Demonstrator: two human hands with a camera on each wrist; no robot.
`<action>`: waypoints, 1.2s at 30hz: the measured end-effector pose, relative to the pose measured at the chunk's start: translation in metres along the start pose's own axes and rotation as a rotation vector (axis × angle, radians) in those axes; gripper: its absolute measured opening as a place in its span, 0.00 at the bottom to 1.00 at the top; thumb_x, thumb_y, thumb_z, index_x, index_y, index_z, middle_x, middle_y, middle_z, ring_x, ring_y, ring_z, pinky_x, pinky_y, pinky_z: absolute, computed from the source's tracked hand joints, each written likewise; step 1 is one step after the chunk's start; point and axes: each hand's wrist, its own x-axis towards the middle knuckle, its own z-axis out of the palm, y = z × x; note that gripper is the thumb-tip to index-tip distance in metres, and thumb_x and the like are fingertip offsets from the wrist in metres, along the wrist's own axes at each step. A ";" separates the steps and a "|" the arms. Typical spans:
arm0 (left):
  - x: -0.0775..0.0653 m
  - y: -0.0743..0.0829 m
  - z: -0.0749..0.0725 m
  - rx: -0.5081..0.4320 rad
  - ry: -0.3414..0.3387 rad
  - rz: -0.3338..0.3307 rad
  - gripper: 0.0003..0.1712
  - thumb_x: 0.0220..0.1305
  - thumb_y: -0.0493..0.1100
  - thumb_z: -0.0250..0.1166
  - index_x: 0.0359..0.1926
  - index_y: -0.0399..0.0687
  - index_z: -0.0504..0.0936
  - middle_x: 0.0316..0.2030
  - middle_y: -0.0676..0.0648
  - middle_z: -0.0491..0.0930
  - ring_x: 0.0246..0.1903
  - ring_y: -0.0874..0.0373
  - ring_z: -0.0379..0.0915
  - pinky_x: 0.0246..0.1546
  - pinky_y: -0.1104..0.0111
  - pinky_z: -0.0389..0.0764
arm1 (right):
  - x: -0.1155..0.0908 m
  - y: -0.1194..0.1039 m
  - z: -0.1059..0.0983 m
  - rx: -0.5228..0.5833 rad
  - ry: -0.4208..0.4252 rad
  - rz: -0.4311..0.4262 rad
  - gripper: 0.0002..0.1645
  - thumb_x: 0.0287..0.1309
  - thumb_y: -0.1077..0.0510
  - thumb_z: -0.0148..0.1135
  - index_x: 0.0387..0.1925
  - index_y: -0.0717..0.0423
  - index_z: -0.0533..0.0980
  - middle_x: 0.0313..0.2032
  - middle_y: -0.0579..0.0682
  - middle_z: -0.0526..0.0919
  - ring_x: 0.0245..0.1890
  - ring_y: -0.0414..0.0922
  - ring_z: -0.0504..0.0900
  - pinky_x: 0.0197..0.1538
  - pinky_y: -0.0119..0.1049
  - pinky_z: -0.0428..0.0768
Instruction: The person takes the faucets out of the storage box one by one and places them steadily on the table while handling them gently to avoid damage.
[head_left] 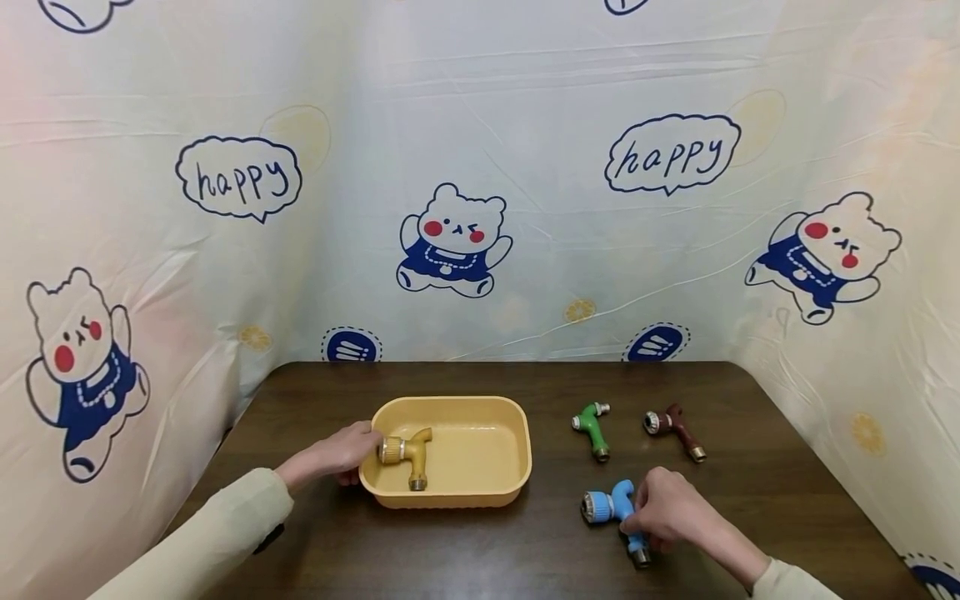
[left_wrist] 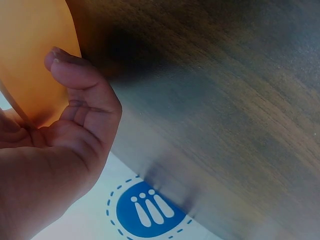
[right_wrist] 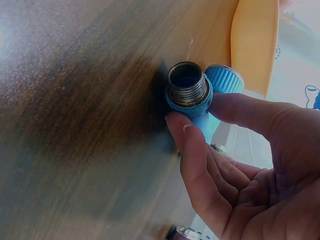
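My left hand (head_left: 347, 451) grips the left end of a yellow plastic basin (head_left: 480, 500), thumb at the rim and fingers curled against the outer wall, as the left wrist view shows. Inside the basin lies a yellow faucet (head_left: 417, 458), its ribbed knob towards the left hand. To the right, my right hand (head_left: 666, 510) pinches a blue faucet (head_left: 622, 503) between thumb and fingers. In the right wrist view the threaded metal end (right_wrist: 187, 87) of the blue faucet faces the camera, with the ribbed blue knob (right_wrist: 225, 80) behind it.
Beyond the right hand, a green faucet (head_left: 592, 432) and a dark red faucet (head_left: 677, 432) lie on the brown wooden table (head_left: 555, 550). A white cloth (head_left: 555, 250) printed with bears hangs behind the table and along both sides.
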 end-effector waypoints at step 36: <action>0.013 -0.016 0.002 -0.009 0.011 0.010 0.16 0.75 0.47 0.44 0.42 0.42 0.74 0.19 0.44 0.81 0.13 0.54 0.76 0.12 0.60 0.79 | 0.000 0.000 -0.001 0.000 -0.031 0.051 0.18 0.49 0.56 0.83 0.18 0.55 0.79 0.11 0.49 0.79 0.11 0.44 0.81 0.19 0.39 0.82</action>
